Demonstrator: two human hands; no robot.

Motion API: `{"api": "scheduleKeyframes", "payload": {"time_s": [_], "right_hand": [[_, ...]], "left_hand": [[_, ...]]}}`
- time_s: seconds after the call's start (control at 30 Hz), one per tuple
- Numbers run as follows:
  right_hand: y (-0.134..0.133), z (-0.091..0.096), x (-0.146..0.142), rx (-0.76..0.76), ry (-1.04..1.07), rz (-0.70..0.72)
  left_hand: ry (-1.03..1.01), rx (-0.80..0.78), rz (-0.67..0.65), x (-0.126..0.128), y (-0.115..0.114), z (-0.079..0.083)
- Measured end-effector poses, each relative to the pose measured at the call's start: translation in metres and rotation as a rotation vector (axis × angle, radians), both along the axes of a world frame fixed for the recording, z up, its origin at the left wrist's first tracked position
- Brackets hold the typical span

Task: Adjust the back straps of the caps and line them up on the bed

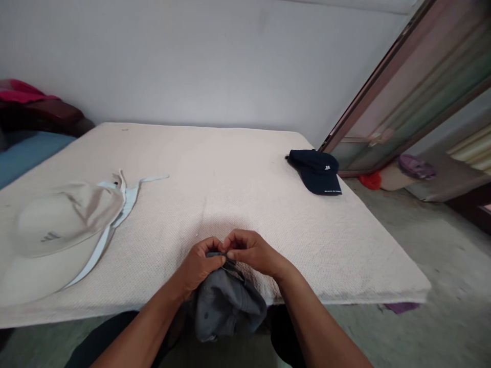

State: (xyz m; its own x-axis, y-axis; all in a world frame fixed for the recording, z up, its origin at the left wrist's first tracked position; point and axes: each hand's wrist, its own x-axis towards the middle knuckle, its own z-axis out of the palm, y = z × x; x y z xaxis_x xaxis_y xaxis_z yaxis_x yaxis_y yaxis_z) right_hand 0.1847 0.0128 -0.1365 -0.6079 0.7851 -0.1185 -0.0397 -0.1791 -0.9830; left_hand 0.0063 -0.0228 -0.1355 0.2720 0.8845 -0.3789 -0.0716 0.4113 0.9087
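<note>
My left hand (pixel 199 266) and my right hand (pixel 251 251) meet at the near edge of a cream mattress (pixel 230 184). Both pinch the back edge of a grey cap (pixel 226 304), fingers closed on its fabric or strap. The cap's crown hangs down over the mattress edge toward my lap. A beige wide-brimmed hat (pixel 57 230) with pale blue-white ties lies at the left of the mattress. At the far right corner rests a navy cap (pixel 317 171) with a small white logo.
A white wall runs behind the mattress. Dark red and pink cloth (pixel 26 105) lies over blue bedding at far left. A leaning glass door frame (pixel 402 92), a red item and a purple item stand on the grey concrete floor at right.
</note>
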Motion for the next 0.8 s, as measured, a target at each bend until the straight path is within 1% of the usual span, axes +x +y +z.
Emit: {"api": "scheduleKeyframes", "payload": {"time_s": [0.23, 0.43, 0.6, 0.7, 0.8], "right_hand": [[-0.0033, -0.0005, -0.0037, 0.047, -0.041, -0.106], [-0.0027, -0.0031, -0.0056, 0.098, -0.062, -0.126], [-0.0009, -0.0049, -0.0079, 0.111, -0.088, -0.166], [0.0002, -0.0038, -0.0082, 0.1, -0.072, -0.172], [0.0006, -0.003, -0.0075, 0.1, -0.063, -0.165]], "left_hand": [[0.142, 0.134, 0.038, 0.0035, 0.0019, 0.0038], [0.269, 0.271, 0.029, 0.0036, 0.0029, 0.0031], [0.329, 0.388, 0.064, 0.0052, 0.0028, 0.0032], [0.339, 0.394, 0.07, 0.0048, 0.0024, 0.0036], [0.319, 0.338, 0.072, 0.0028, 0.0025, 0.002]]}}
